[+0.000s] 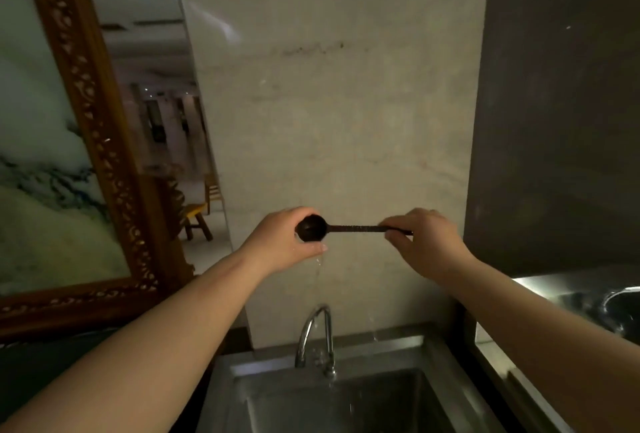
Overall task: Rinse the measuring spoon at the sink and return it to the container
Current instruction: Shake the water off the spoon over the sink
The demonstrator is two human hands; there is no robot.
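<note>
The steel sink [346, 405] at six o'clock holds only a little splashed water, as far as its dim basin shows, and the curved tap [317, 339] stands at its back edge with a thin stream falling from the spout. A second steel basin [620, 311] sits in the counter [540, 285] at four o'clock; what it holds cannot be made out.

The dark measuring spoon [346, 227] is held up in front of the pale wall [329, 103], well above the tap. Its long axis lies level, from nine to three o'clock, bowl at the nine o'clock end.

The left hand [287, 242] is curled around the bowl, fingers behind and thumb beneath, with water dripping from the thumb. The right hand [422, 242] pinches the handle's far end between thumb and fingers.

A carved wooden frame [104, 142] leans at nine o'clock.
</note>
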